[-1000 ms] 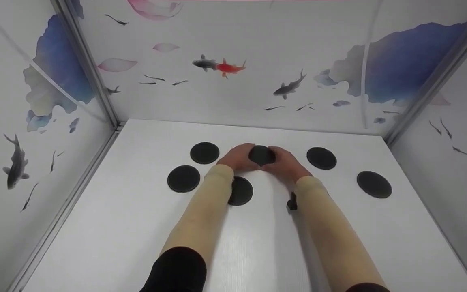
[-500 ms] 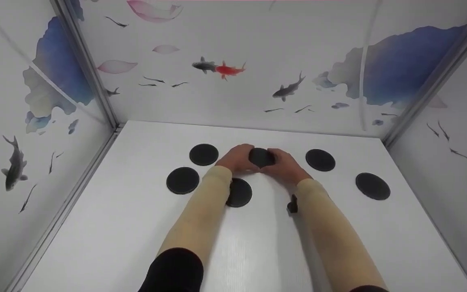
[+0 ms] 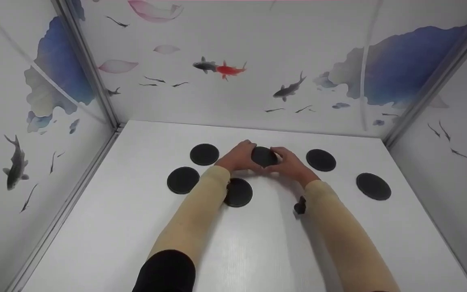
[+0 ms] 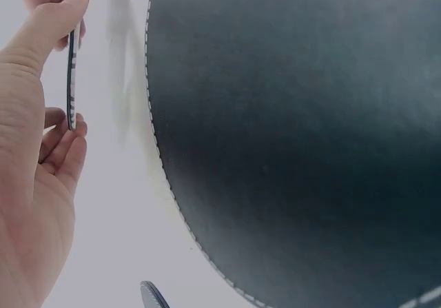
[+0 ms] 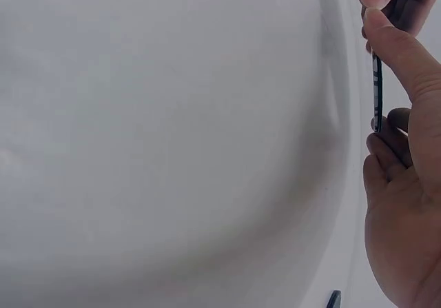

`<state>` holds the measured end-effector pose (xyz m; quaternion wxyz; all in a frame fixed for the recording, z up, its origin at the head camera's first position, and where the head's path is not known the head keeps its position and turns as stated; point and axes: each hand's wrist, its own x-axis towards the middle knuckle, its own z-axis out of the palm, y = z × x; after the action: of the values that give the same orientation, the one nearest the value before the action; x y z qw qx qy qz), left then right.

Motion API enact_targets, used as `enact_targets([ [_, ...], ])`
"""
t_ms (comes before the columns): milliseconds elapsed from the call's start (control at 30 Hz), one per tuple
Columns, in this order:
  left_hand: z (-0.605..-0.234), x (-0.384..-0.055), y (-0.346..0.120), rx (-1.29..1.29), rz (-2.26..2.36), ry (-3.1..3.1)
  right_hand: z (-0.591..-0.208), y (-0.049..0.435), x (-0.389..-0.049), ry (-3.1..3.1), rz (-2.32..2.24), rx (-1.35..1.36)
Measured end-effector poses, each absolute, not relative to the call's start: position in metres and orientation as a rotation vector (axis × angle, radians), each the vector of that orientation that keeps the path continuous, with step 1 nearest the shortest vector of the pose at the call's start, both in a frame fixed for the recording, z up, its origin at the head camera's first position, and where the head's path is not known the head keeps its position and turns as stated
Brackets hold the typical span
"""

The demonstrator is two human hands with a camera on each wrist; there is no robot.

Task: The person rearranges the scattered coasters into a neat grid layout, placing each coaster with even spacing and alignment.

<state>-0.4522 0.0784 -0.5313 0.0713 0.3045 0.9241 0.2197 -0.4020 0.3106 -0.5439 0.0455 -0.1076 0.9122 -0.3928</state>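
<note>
Both hands hold one black round coaster (image 3: pixel 264 156) between them, near the back middle of the white table. The left hand (image 3: pixel 239 157) grips its left edge and the right hand (image 3: pixel 292 164) its right edge, thumbs close together on the near side. Seen edge-on in the left wrist view, the coaster (image 4: pixel 72 80) lies between thumb and fingers of the left hand (image 4: pixel 31 163). From the right wrist, the right hand (image 5: pixel 406 211) likewise pinches the thin coaster (image 5: pixel 377 94). Under the left wrist lies another coaster (image 3: pixel 239 192), partly covered by the sleeve; its stitched rim shows large in the left wrist view.
Two coasters lie to the left, one farther back (image 3: pixel 204 154) and one nearer (image 3: pixel 183 180). On the right are two more, one by the right hand (image 3: pixel 321 160) and one farther out (image 3: pixel 373 186). Printed panels (image 3: pixel 233 101) enclose the white table (image 3: pixel 253 251).
The held coaster has shifted slightly right. The right hand and forearm have moved a little to the right, and the left hand's fingers sit slightly farther back.
</note>
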Motion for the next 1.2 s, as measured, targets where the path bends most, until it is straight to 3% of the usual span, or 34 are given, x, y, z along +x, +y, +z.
enact_targets([
  [1200,-0.510,-0.401,0.070,1.088,0.619,2.875,-0.525,0.317,-0.354,2.963,-1.082,-0.618],
])
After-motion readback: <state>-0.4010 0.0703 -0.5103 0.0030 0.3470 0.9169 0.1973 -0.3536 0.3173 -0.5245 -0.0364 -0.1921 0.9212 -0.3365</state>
